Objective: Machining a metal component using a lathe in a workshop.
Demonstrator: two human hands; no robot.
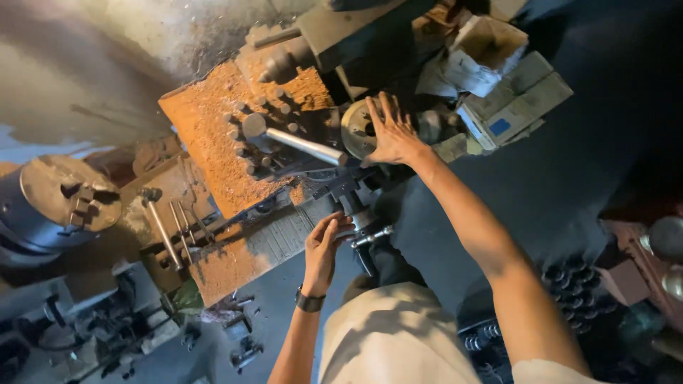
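Note:
I look down at an old metal lathe whose carriage (213,135) is coated in orange-brown chips. My right hand (393,131) lies flat with fingers spread on a round silver handwheel (356,128). Lower down, my left hand (326,245), with a dark wristwatch on the wrist, curls its fingers around a small crank handle (370,235) at the front of the carriage. A tool post (260,135) ringed with bolts carries a long shiny lever (306,146) that points toward the handwheel.
The lathe chuck (67,195) sits at far left. Crumpled paper and a cardboard box (512,99) lie at top right. A crate of dark threaded parts (576,284) stands on the floor at right. Levers (167,235) stick up left of the carriage.

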